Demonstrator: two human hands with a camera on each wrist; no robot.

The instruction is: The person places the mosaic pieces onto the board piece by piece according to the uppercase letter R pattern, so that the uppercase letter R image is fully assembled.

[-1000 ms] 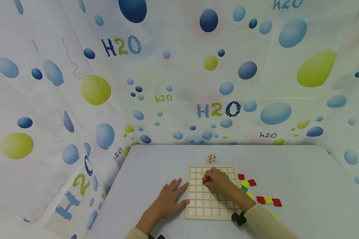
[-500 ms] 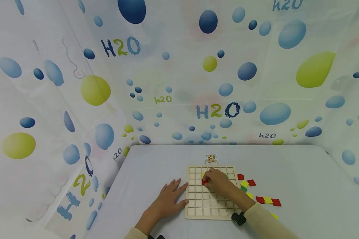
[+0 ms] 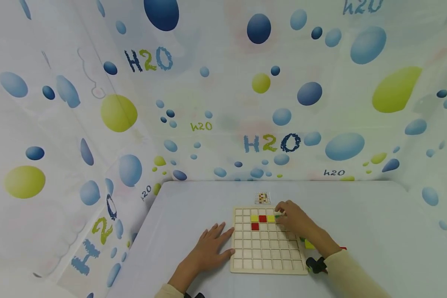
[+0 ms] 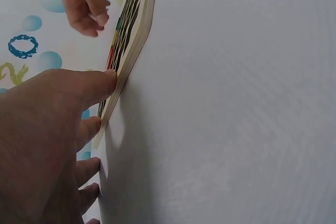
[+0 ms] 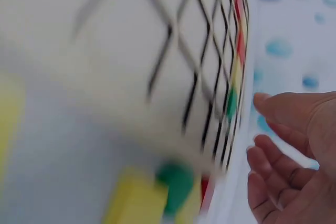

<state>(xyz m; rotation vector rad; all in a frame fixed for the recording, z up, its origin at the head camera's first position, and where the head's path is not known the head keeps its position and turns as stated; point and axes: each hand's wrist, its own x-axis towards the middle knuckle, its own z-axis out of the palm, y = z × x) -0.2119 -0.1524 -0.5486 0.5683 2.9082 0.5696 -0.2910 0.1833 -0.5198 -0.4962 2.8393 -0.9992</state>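
Note:
A wooden grid board (image 3: 264,253) lies on the table with a short row of square tiles in its upper cells: a yellow tile (image 3: 254,218), a red tile (image 3: 262,218), another yellow and a green tile (image 5: 232,103). Under the row's left end is a second red tile (image 3: 255,227). My left hand (image 3: 210,249) rests spread on the table, thumb and fingertips at the board's left edge. Over the board's upper right part hovers my right hand (image 3: 297,218), fingers loosely bent with nothing between them in the right wrist view. It covers part of the green tile.
Beyond the board lies a small card with a coloured grid pattern (image 3: 262,198). Loose tiles lie right of the board, including a yellow one (image 3: 309,244), mostly hidden by my right arm. White sheeting with blue and green drops (image 3: 223,91) hangs behind the table.
My right hand has let go of the red tile, which stays in its cell, and moved right across the board. The left hand has not moved.

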